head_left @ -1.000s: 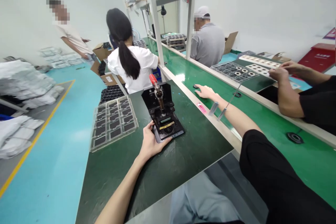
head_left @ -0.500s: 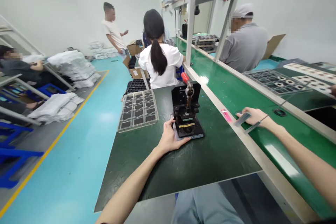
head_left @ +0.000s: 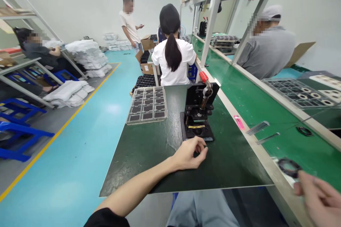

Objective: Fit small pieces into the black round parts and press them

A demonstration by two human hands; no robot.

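A black press fixture [head_left: 198, 113] with a red-tipped lever stands on the dark green table [head_left: 149, 156], a yellow strip on its base. Just in front of it is my left hand [head_left: 190, 153], its thumb and fingertips curled together; whatever they may hold is too small to name. At the lower right my right hand [head_left: 317, 193] pinches a black ring [head_left: 289, 167] by its edge, over the pale rail. A clear tray [head_left: 147, 104] with dark rectangular pieces lies left of the fixture.
Two metal strips [head_left: 258, 127] jut over the rail beside a pink piece [head_left: 239, 122]. Another black ring [head_left: 304, 131] lies on the green belt [head_left: 266, 117]. A person in white [head_left: 173, 60] sits ahead; a person in grey [head_left: 269, 53] is across the belt.
My left hand has left the fixture's side and moved in front of it, fingers curled. My right hand has left the metal strips, come nearer, and now holds a black ring. The view has shifted.
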